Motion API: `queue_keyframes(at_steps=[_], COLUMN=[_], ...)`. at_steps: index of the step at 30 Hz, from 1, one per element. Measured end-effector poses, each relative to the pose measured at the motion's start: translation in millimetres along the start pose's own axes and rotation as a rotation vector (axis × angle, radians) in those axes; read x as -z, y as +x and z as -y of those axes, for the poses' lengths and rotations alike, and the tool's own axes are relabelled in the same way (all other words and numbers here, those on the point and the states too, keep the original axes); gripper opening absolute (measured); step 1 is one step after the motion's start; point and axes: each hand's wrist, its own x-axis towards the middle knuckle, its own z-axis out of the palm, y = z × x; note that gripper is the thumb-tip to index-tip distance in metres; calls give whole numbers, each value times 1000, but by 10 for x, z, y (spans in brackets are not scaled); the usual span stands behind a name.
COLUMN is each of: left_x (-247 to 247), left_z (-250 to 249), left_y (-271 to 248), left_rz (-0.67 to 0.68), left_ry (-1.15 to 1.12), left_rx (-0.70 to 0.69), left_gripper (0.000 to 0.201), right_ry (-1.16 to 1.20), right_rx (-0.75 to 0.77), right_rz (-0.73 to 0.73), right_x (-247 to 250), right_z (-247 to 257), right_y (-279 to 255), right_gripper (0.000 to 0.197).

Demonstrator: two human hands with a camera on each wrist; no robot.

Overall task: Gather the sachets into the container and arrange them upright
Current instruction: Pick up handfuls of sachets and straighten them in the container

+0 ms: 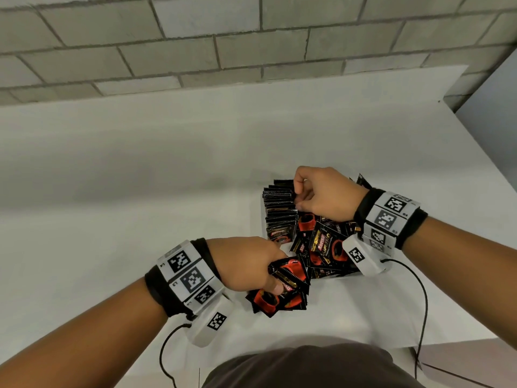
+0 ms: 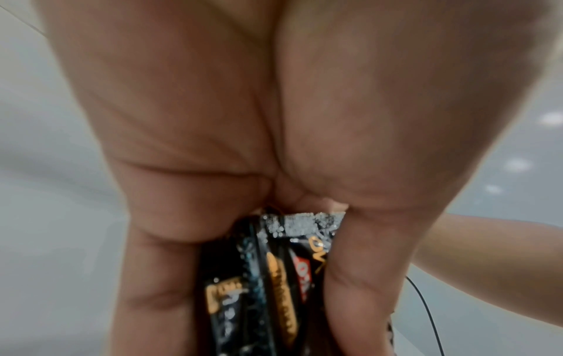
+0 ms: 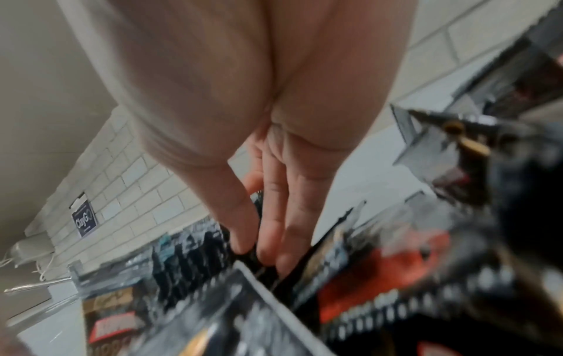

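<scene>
My left hand [image 1: 275,278] grips a bunch of black-and-red sachets [image 1: 279,292] just in front of the container, above the table. The left wrist view shows thumb and fingers curled round that bunch [image 2: 274,277]. The low white container [image 1: 345,276] holds a row of upright sachets [image 1: 279,211] along its left side. More sachets [image 1: 321,247] lie loose and flat in its right part. My right hand [image 1: 299,197] hovers over the far end of the row. In the right wrist view its straight fingers [image 3: 269,250] touch the tops of the upright sachets [image 3: 189,260], beside the container's white rim [image 3: 259,281].
The white table [image 1: 140,177] runs to a grey block wall [image 1: 251,46] at the back; its right edge [image 1: 486,175] lies close to the container. Black cables [image 1: 423,303] hang from both wrist bands. A dark sign [image 3: 84,220] hangs on the wall.
</scene>
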Motion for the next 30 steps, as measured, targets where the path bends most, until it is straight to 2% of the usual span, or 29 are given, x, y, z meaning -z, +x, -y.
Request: queue_keyframes(at_steps=[5,9,14,17,20,22,25,27,30], left_x=[7,27,49,52,51,48,40,35,34], left_z=[4,-9,8,15,17,17,35,55,93], left_y=[-17,-20,-34,-50,-48,-45,-35,-33,-38], left_rz=[-3,-7,-16,-15,-14,-13,-2,-11,-42], left_ry=[-10,-30,-43,-36,-24,-16,-18,-27,-39], left_rx=[6,6,13,10,1,2,-4,-19,-27], left_gripper=[29,29,30,32,31,30,29,27,28], right_ry=[-7,-18,37,-34,-68,-49,28,49,-25], right_rx=[-44,-25,-24,-19,-55,-57,38,85,138], right_rz=[-203,-114,-173,-141,-88,-109,-178,-81,109], right_x=[111,-11,12,27,90,173,250,248,161], right_z=[-34,-21,16,16,-22,-15,132,285,395], right_y=[66,123,149,142,117,56,-117,-264,-390], right_gripper=[19,20,17,20,34,42,27,18,19])
